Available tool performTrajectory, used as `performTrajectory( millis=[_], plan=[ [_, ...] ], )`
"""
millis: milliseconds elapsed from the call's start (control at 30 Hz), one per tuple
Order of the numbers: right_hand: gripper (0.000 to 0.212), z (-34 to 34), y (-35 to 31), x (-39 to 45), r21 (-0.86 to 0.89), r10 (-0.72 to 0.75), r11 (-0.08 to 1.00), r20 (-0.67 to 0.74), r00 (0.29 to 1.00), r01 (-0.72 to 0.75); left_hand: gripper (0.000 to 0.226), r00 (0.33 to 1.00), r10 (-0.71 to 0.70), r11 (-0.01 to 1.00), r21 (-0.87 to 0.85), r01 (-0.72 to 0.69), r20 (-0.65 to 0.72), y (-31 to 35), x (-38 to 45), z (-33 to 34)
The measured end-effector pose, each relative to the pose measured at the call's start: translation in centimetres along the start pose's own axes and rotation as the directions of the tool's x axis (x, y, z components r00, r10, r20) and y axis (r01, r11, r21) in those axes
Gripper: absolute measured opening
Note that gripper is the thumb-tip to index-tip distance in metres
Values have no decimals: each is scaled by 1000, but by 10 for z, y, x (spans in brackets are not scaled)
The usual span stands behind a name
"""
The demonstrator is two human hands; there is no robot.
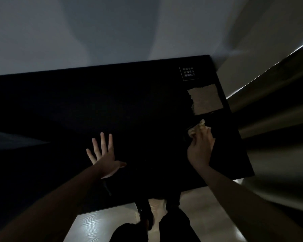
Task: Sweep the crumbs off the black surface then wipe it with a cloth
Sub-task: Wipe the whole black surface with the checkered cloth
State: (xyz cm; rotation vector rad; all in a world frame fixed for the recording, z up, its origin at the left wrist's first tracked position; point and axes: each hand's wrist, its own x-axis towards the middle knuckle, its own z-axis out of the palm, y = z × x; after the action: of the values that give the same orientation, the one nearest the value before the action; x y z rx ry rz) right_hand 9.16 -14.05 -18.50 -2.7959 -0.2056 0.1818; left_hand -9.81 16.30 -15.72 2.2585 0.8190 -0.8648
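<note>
A crumpled cloth is bunched in the right hand grip near the right edge of the black counter. The left hand is laid flat, fingers spread. Cloth judged soft, light; best held wadded. No containers are seen.

Black surface; tan torn patch, white-text label at far-right corner
</note>
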Motion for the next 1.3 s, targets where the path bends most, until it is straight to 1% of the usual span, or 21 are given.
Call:
performTrajectory(
  millis=[167, 267, 333, 400, 467, 567, 600, 633, 667, 700, 733, 767, 800, 833, 867, 933, 1000, 1067, 1133, 1233, 1300],
  plan=[
    [66, 32, -67, -102, 126, -216, 972, 128, 968, 200, 115, 999, -29, 999, -35, 29, -25, 2, 0, 2],
    [75, 37, -97, -144, 166, -394, 917, 229, 890, 363, 108, 998, -44, 998, -51, 42, -50, 5, 0, 3],
    [76, 37, -96, -161, 225, -537, 843, 318, 781, 488, 107, 997, -57, 998, -30, 56, -56, 6, -1, 4],
    [70, 32, -76, -169, 293, -680, 729, 418, 603, 619, 107, 997, -56, 998, -34, 54, -49, 6, 0, 2],
    [66, 24, -47, -172, 372, -748, 645, 485, 452, 668, 110, 999, -50, 998, -49, 49, -19, 7, -2, -2],
    [70, 3, -1, -171, 451, -756, 627, 549, 357, 635, 116, 998, -33, 998, -54, 35, 48, 8, -6, -11],
    [66, -6, 12, -170, 442, -735, 650, 572, 364, 618, 117, 998, -29, 998, -50, 32, 57, 7, -8, -13],
    [60, -13, 26, -166, 433, -728, 667, 552, 406, 607, 117, 998, -27, 999, -45, 29, 53, 6, -8, -14],
    [58, -24, 34, -162, 411, -703, 704, 520, 485, 579, 117, 999, -25, 999, -39, 26, 44, 5, -9, -16],
    [55, -32, 44, -152, 409, -652, 759, 464, 600, 508, 117, 999, -21, 999, -33, 22, 34, 3, -9, -17],
    [47, -45, 50, -137, 419, -562, 815, 405, 721, 400, 116, 1000, -12, 1000, -27, 13, 27, 2, -10, -18],
    [40, -52, 60, -118, 388, -448, 871, 370, 814, 302, 115, 1000, -2, 1000, -21, 2, 22, 0, -10, -20],
    [42, -61, 67, -97, 328, -344, 912, 280, 896, 247, 114, 1000, 9, 1000, -8, -9, 20, -3, -11, -21],
    [50, -64, 77, -75, 243, -286, 940, 176, 942, 240, 114, 1000, 18, 1000, 17, -18, 19, -6, -12, -22],
    [57, -65, 89, -54, 195, -194, 966, 114, 974, 170, 114, 1000, 26, 998, 57, -27, 14, -9, -14, -23],
    [60, -66, 104, -23, 132, -10, 991, 148, 989, -10, 113, 999, 48, 989, 143, -47, -1, -15, -20, -20],
    [61, -51, 107, -17, 60, 46, 997, 170, 984, -57, 110, 998, 65, 982, 178, -61, -15, -18, -26, -16],
    [64, -31, 90, -31, 17, 54, 998, 135, 989, -57, 106, 996, 76, 984, 167, -68, -37, -17, -32, -9],
    [66, -16, 59, -59, 20, 2, 1000, 112, 994, -4, 101, 995, 73, 990, 129, -65, -61, -14, -39, -1],
    [70, 3, 13, -112, 93, -130, 989, 188, 974, 115, 91, 995, 76, 991, 113, -68, -65, -5, -49, 6],
    [74, 10, -3, -142, 111, -217, 975, 255, 942, 195, 83, 994, 96, 988, 123, -90, -45, 1, -56, 9]
  ],
)
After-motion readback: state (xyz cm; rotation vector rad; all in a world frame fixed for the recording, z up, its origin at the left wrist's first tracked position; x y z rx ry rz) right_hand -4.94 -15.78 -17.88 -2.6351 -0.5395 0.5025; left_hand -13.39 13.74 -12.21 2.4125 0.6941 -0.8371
